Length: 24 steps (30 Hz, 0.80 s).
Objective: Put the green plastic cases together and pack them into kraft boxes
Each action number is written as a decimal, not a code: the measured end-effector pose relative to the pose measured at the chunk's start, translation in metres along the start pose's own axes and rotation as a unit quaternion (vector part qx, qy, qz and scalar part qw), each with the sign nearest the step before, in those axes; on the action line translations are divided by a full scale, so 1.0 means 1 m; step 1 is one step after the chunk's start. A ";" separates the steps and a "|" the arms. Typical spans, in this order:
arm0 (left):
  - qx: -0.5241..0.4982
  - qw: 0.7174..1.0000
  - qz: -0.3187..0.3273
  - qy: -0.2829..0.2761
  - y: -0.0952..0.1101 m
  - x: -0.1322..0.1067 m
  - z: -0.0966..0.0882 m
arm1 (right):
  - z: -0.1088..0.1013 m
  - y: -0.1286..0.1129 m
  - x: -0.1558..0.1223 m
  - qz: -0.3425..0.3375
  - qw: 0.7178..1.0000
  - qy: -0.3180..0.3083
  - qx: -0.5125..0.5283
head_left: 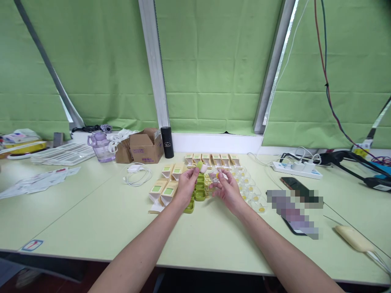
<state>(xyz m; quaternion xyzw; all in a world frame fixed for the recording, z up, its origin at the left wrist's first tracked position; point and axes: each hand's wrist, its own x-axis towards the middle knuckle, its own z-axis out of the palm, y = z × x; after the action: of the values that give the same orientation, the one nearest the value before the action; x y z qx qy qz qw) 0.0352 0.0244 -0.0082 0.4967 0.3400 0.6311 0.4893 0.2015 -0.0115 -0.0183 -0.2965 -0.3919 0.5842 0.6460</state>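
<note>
My left hand (pixel 185 188) is closed on a small green piece with a pale pinkish end (pixel 202 167), held above the rows of items. My right hand (pixel 226 189) pinches a small clear plastic piece (pixel 215 176) with some yellow in it, close to the left hand but apart from it. Beneath the hands stand small olive-green square trays (pixel 200 195), partly hidden by the left hand. Right of my right hand lie rows of clear plastic cups with yellow centres (pixel 251 189). Beige paper boxes with green labels (pixel 157 188) stand left of my left hand.
More beige boxes (pixel 215 159) line the back. Behind left are a cardboard box (pixel 146 148), a black bottle (pixel 166 142) and a purple water jug (pixel 102 147). A power strip (pixel 296 169), a phone (pixel 297 188) and a cream corded device (pixel 354 238) lie right.
</note>
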 end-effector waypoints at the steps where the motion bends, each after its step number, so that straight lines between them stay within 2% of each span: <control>1: 0.003 1.000 0.002 0.000 0.001 -0.001 0.000 | 0.000 0.001 0.000 0.000 1.000 -0.003 0.000; 12: -0.002 1.000 0.002 -0.004 0.002 -0.001 0.001 | -0.004 0.006 -0.001 -0.033 0.998 -0.049 -0.026; 17: 0.004 1.000 0.004 -0.005 0.003 -0.001 0.001 | -0.010 0.015 0.004 -0.057 0.995 -0.020 -0.083; 20: 0.013 1.000 0.006 -0.007 0.005 -0.002 0.001 | -0.012 0.022 0.007 -0.055 0.996 -0.010 -0.066; 24: 0.038 0.999 0.018 -0.004 0.003 -0.001 0.000 | -0.009 0.017 0.005 -0.028 0.999 -0.030 -0.029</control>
<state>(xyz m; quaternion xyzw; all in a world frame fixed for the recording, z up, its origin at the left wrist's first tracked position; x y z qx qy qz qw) 0.0349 0.0225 -0.0057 0.5236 0.3522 0.6245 0.4602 0.2003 -0.0039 -0.0370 -0.2866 -0.4356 0.5630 0.6412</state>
